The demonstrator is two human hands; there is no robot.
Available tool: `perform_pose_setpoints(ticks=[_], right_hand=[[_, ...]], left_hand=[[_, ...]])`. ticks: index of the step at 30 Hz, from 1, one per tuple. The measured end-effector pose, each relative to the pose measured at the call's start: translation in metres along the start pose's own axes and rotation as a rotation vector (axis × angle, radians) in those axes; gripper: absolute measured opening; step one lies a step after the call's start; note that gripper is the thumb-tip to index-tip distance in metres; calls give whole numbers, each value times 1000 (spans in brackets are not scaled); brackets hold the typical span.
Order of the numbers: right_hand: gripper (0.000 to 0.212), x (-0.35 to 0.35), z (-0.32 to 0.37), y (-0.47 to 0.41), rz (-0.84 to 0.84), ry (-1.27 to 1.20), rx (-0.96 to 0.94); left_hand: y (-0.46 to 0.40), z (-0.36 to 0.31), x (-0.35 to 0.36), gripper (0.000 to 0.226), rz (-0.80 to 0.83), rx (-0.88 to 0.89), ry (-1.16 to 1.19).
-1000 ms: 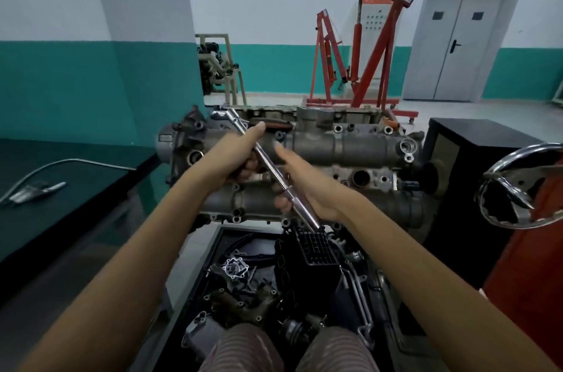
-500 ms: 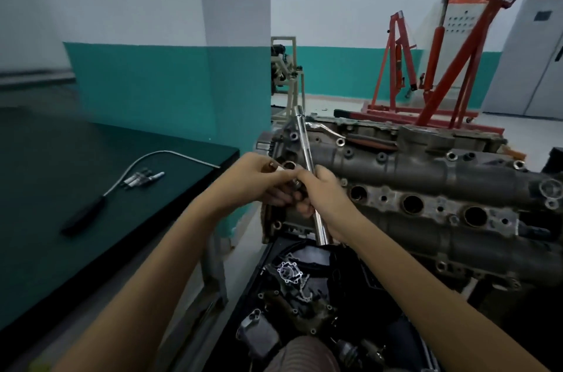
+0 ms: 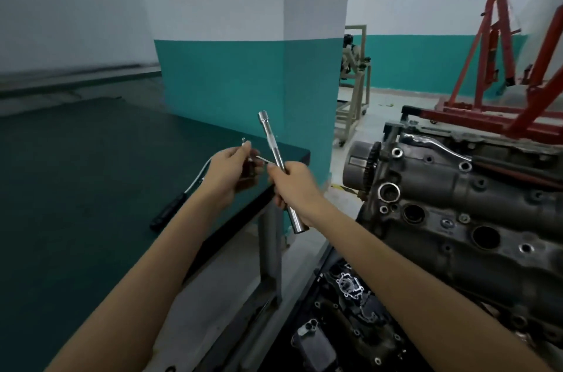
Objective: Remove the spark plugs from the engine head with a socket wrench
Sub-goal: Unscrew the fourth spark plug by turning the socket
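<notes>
My right hand (image 3: pixel 294 186) grips a long silver socket wrench (image 3: pixel 271 140) round its lower half, and the tool stands nearly upright with the socket end up. My left hand (image 3: pixel 228 172) pinches a small spark plug (image 3: pixel 246 145) just left of the wrench, its thin metal end pointing toward the shaft. Both hands hover over the corner of the dark green table (image 3: pixel 91 189). The grey engine head (image 3: pixel 457 189) lies to the right, apart from both hands, with open round plug wells (image 3: pixel 486 237) along its top.
A black-handled tool (image 3: pixel 169 214) with a bent silver shaft lies on the table, partly behind my left arm. Below the engine, a black tray (image 3: pixel 350 310) holds loose engine parts. A teal-and-white column (image 3: pixel 274 82) rises behind the table; a red engine crane (image 3: pixel 487 67) stands far right.
The view swung left. Both hands left the engine head and came over the table corner. The wrench went from slanted to nearly upright, and my left hand now holds a spark plug beside it.
</notes>
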State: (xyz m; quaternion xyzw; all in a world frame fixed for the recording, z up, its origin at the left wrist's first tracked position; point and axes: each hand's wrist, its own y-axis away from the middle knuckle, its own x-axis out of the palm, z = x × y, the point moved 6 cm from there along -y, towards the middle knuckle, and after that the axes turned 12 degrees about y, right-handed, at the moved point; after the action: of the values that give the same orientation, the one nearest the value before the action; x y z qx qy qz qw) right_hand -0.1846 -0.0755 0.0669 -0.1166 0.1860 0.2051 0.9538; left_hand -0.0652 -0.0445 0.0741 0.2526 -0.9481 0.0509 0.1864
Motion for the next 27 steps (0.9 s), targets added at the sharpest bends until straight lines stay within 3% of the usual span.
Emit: perform_pose_setpoints(ticks=[2,5,8,13,20,22,23,24,27], right_hand=[[19,18,-8,-19,33,-26,66],[8,50,-24,-47,113,-138,210],[13,82,-41,-66,178,-206,325],[13,116,-62,-74,232,-351,464],[14,109,-68,-77,265,-300,440],[19,104,-65,-73,267,-341,456],[20,102,-62,-71,268,-363,459],[20,100,-57,-69,271,-385,451],[21,93,-38,-59,286,-408,349]], left_hand=[[-29,5,-25,24,-99,20,-300],[-62,20,-52,29,-125,34,-732],[-81,32,-68,27,-136,136,-1056],[-91,44,-79,23,-234,286,-1344],[-111,53,-85,28,-155,408,-1491],[-106,46,-82,21,-197,478,-1424],[-102,42,-80,21,-227,476,-1281],[-99,39,-79,29,-248,399,-1074],[-93,46,-58,40,-146,-72,-212]])
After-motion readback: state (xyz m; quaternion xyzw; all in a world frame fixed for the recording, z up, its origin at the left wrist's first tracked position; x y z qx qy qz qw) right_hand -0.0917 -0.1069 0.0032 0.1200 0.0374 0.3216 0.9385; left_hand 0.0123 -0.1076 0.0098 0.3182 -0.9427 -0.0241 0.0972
